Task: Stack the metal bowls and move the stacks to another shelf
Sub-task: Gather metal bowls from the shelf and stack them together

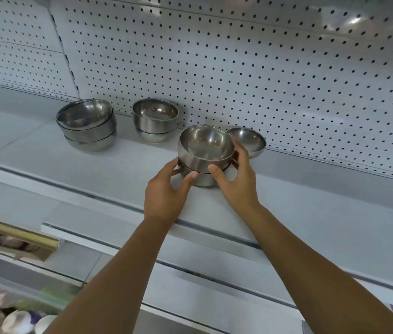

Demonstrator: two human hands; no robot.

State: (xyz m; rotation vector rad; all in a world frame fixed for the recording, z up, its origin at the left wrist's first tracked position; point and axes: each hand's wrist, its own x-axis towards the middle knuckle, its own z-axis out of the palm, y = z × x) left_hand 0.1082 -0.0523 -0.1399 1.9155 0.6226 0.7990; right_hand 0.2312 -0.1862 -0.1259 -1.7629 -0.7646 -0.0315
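Observation:
A small stack of metal bowls (205, 150) stands on the grey shelf (123, 174) in front of me. My left hand (166, 194) grips its lower left side with curled fingers. My right hand (236, 179) grips its right side, thumb on the front and fingers behind. Just behind to the right, a single bowl (248, 141) lies tilted against the back wall. At the back left sits a taller stack of bowls (87, 124) with its top bowl tilted. A stack of two bowls (154, 120) stands in the middle.
A white pegboard wall (239, 68) backs the shelf. Lower shelves step out toward me. At the bottom left a clear plastic box (17, 307) holds mixed items, and a gold-edged tray (14, 239) sits above it.

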